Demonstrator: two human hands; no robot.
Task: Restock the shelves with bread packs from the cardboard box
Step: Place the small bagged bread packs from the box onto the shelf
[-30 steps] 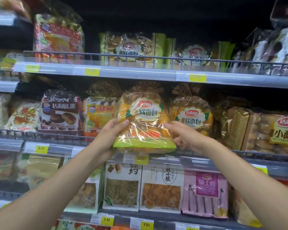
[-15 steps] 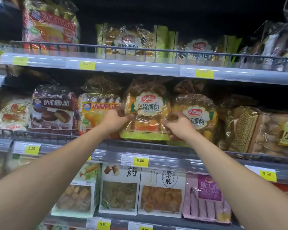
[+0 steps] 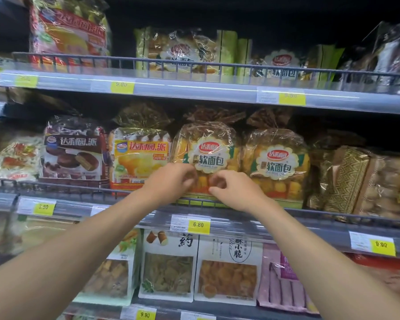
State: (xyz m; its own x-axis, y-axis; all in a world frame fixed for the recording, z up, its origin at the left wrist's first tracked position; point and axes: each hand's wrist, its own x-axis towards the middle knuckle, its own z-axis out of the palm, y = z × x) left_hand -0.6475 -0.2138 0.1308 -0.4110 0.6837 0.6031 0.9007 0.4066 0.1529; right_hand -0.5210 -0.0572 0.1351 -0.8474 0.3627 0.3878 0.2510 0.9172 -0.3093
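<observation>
Touching a bread pack (image 3: 208, 155) on the middle shelf (image 3: 240, 218) with both hands.
The bread pack stands up behind the wire rail (image 3: 79, 188), between a yellow cake pack (image 3: 139, 155) and a second bread pack (image 3: 277, 162) that looks the same. The left hand (image 3: 171, 183) and the right hand (image 3: 233, 190) are close together on its lower front, with fingers curled. I cannot tell if they pinch the wrapper or only press it.

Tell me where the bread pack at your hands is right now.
Head view, centre: the bread pack stands on the middle shelf, between the yellow pie pack on its left and a matching pack on its right.
</observation>
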